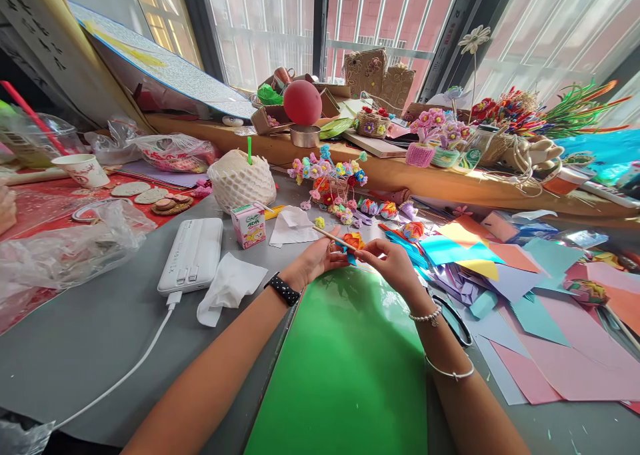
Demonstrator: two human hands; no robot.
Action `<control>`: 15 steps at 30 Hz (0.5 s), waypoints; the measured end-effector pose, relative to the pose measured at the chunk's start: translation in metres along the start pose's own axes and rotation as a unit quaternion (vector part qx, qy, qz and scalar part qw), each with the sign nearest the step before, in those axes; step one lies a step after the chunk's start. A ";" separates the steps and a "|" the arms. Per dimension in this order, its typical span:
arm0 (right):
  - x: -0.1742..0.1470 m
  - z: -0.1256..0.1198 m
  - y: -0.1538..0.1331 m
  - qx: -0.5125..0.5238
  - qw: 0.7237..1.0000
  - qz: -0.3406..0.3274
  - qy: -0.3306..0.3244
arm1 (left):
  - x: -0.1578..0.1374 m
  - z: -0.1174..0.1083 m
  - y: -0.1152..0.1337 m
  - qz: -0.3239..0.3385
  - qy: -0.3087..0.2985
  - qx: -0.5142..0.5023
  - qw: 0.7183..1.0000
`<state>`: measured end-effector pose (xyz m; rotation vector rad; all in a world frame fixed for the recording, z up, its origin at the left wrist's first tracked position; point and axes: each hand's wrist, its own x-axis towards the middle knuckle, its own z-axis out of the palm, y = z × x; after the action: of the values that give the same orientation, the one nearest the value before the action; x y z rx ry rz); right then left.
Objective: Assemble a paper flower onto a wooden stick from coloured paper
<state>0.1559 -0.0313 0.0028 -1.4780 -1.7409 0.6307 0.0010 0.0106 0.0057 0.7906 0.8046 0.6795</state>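
Observation:
Over the near-side green board [350, 362], both hands meet around a small piece of folded paper. My left hand [317, 258] is closed on an orange and blue paper flower [354, 240], its fingers partly hidden. A thin wooden stick [330, 234] slants across the flower, its left end sticking out above my left fingers. My right hand [390, 262] pinches the stick's other end beside the blue paper; its thumb and fingertips touch the flower. More folded paper flowers [388, 210] lie just beyond the hands.
Coloured paper sheets [565, 335] spread over the right side. On the left lie a white power bank [191, 255] with a cable, a crumpled tissue [230, 285] and a small drink carton [249, 226]. A netted coconut [242, 182] stands behind. Another person's hand [6, 205] shows at far left.

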 end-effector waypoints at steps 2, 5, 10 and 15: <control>0.000 0.000 0.000 0.001 1.000 0.003 -0.002 | 0.000 0.000 0.000 0.000 0.002 -0.003 1.000; -0.001 0.001 0.001 0.001 1.000 0.003 -0.001 | 0.000 0.000 0.000 -0.001 0.006 -0.005 1.000; -0.001 0.001 0.001 -0.006 1.000 -0.004 0.003 | 0.000 0.000 0.000 0.000 0.011 -0.002 1.000; -0.001 0.000 -0.001 -0.008 1.000 0.001 -0.001 | 0.000 -0.001 0.000 -0.001 0.010 -0.004 1.000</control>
<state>0.1556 -0.0323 0.0033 -1.4906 -1.7507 0.6212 -0.0001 0.0106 0.0052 0.7781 0.8199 0.6896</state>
